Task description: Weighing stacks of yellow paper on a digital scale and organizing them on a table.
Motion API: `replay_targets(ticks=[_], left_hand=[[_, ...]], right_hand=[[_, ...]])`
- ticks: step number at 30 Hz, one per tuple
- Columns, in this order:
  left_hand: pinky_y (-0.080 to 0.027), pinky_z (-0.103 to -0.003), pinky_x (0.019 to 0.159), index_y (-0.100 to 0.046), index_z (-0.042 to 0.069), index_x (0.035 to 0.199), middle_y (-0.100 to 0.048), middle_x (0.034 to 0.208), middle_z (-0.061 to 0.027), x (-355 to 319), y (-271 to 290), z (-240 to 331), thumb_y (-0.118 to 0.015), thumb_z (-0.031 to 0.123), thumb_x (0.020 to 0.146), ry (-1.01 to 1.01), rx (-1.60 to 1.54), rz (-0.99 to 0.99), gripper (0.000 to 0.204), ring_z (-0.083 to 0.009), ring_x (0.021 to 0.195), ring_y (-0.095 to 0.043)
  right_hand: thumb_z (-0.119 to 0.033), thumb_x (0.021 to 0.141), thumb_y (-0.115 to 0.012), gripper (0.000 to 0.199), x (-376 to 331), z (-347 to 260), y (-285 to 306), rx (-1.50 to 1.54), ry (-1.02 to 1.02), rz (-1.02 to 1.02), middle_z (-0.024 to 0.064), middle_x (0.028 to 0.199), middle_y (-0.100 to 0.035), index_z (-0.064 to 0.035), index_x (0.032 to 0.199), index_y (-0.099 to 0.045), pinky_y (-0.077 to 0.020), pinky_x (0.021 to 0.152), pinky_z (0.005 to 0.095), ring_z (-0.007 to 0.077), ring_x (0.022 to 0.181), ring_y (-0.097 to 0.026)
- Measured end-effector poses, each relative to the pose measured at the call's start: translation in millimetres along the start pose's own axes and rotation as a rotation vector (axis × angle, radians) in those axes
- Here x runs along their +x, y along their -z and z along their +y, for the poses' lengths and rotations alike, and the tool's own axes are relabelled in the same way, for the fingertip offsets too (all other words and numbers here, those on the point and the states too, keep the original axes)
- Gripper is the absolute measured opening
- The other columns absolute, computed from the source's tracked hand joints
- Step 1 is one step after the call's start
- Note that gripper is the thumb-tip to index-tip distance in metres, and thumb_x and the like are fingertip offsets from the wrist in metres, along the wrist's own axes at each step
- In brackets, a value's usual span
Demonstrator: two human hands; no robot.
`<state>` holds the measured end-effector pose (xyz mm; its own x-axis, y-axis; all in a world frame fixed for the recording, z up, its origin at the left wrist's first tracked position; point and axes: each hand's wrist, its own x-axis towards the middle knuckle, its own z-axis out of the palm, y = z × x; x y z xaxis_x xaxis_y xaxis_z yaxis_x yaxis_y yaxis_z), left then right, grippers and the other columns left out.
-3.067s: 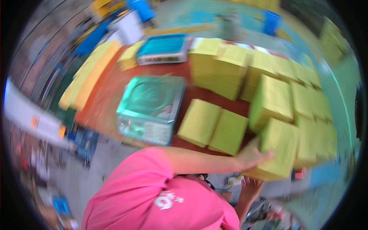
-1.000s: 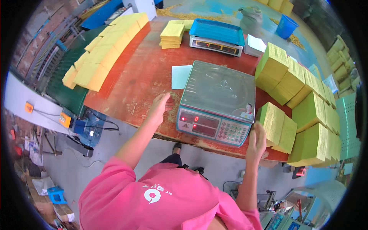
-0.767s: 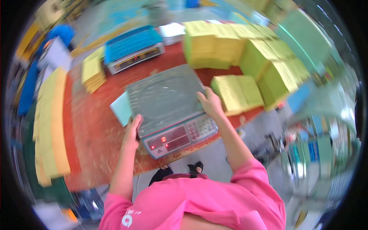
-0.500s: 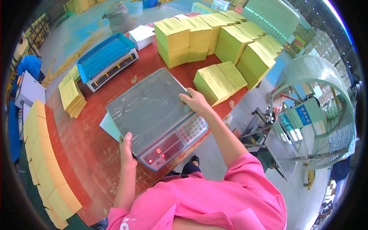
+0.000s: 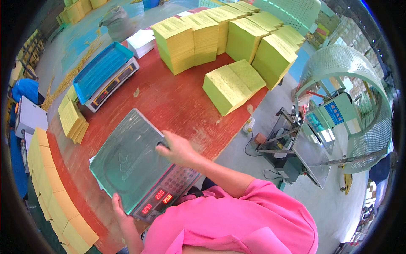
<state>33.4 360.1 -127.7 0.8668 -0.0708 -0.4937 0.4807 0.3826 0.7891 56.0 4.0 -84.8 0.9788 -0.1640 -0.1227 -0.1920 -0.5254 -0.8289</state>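
Observation:
A digital scale [image 5: 129, 154] with a dark, glossy flat pan lies at the near edge of the red table, turned at a slant. Red digits glow on its front panel [image 5: 160, 197], beside a keypad partly covered by my arm. My right hand [image 5: 179, 149] grips the pan's right side, fingers bent over the edge and a small dark spot by the fingertips. At the near left corner, my left hand [image 5: 122, 211] holds the scale's side, its fingers partly hidden. A pale sheet or edge [image 5: 94, 163] peeks out under the scale's left side.
On the red table [image 5: 169, 95] stand tall stacks of yellow paper [image 5: 175, 44], a lower yellow pair [image 5: 232, 84], a second scale with a blue tray [image 5: 103, 70], and white paper [image 5: 141, 42]. Yellow bundles [image 5: 57, 182] line the left. A mesh drum machine [image 5: 338, 114] stands right.
Both hands have brought the scale nearer to me and to the left. More red digits show on its panel now. The view has shifted slightly.

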Motion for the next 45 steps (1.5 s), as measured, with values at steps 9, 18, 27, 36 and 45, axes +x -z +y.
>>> replay_targets(ticks=[9, 18, 27, 36, 45], left_hand=[[-0.025, -0.043, 0.118, -0.038, 0.003, 0.148, -0.034, 0.155, -0.017, -13.8, -127.4, 73.0, -0.054, 0.022, 0.098, -0.686, 0.832, 0.432, 0.056, -0.0294, 0.143, -0.032], [-0.034, -0.048, 0.111, -0.054, -0.001, 0.13, -0.049, 0.14, -0.0228, 64.6, -514.4, -43.2, -0.073, 0.02, 0.081, -1.32, 1.253, -0.513, 0.057, -0.0403, 0.134, -0.042], [-0.033, -0.052, 0.105, -0.053, 0.002, 0.134, -0.057, 0.127, -0.0191, 113.6, -538.9, -104.2, -0.063, 0.036, 0.089, -1.0, 1.759, -0.446, 0.057, -0.0346, 0.122, -0.05], [-0.035, -0.048, 0.104, -0.049, 0.001, 0.137, -0.057, 0.125, -0.0171, 108.6, -406.1, -42.2, -0.064, 0.034, 0.087, -1.025, 1.798, -0.249, 0.062, -0.0337, 0.12, -0.051], [-0.035, -0.047, 0.104, -0.05, 0.001, 0.137, -0.056, 0.126, -0.0182, 105.1, -388.4, -37.2, -0.06, 0.034, 0.089, -1.033, 1.73, -0.147, 0.058, -0.0354, 0.12, -0.051]], right_hand=[[-0.027, 0.092, -0.064, 0.058, -30.6, 38.8, 126.6, 0.234, 0.359, 0.179, 0.0255, 0.142, -0.047, -0.0005, 0.14, -0.044, -0.0395, 0.109, 0.0434, 0.0365, 0.133, -0.046], [-0.035, 0.089, -0.067, 0.052, 32.4, 248.2, 367.1, -0.203, -0.054, 0.564, 0.0241, 0.119, -0.064, 0.0036, 0.122, -0.058, -0.0469, 0.097, 0.0387, 0.0369, 0.116, -0.059], [-0.05, 0.084, -0.066, 0.057, 46.6, 226.4, 331.6, -0.161, -0.218, 0.139, 0.0253, 0.109, -0.065, 0.0012, 0.108, -0.062, -0.0488, 0.089, 0.0446, 0.0375, 0.104, -0.063], [-0.041, 0.083, -0.07, 0.055, 74.6, 164.9, 207.6, -0.204, 0.15, 0.087, 0.0267, 0.109, -0.062, 0.0087, 0.105, -0.06, -0.0477, 0.091, 0.0484, 0.042, 0.106, -0.059], [-0.041, 0.083, -0.07, 0.053, 80.1, 153.4, 196.1, -0.196, 0.191, 0.064, 0.026, 0.111, -0.062, 0.0065, 0.105, -0.061, -0.0486, 0.09, 0.0491, 0.0418, 0.106, -0.058]])
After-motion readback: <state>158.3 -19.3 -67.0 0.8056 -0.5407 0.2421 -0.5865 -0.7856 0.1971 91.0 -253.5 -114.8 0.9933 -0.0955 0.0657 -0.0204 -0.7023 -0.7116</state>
